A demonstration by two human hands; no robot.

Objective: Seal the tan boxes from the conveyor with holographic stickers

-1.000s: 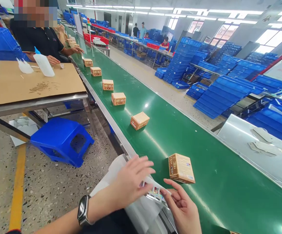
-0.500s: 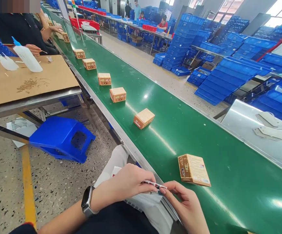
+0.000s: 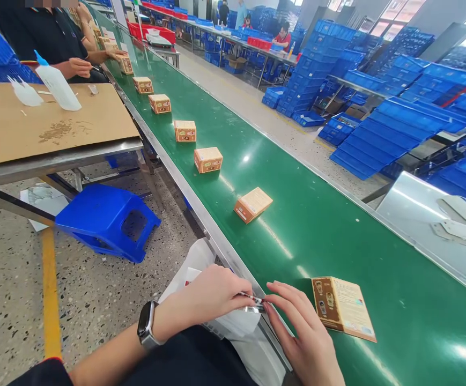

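Observation:
My left hand (image 3: 220,292), with a watch on its wrist, pinches a thin flat piece with a dark-and-white printed edge (image 3: 252,301). Its kind is hard to make out, as fingers cover most of it. At its right end is my right hand (image 3: 297,321), thumb against the tip and the other fingers stretched out and apart. Both hands are over my lap by the near rail of the green conveyor belt (image 3: 297,214). Just beyond my right hand a brown-and-cream printed carton (image 3: 347,308) lies on the belt. Another carton (image 3: 252,205) sits farther up.
Several more cartons (image 3: 208,160) line the belt toward a co-worker's hand (image 3: 116,54). At left, a cardboard-topped table (image 3: 11,134) carries a white squeeze bottle (image 3: 59,88). A blue stool (image 3: 104,220) stands below. Blue crates (image 3: 309,64) are stacked across the aisle.
My right fingers have lifted and spread from their pinch on the flat piece. The cartons appear shifted right and nearer me, while the view has also turned slightly. The co-worker's hand has moved.

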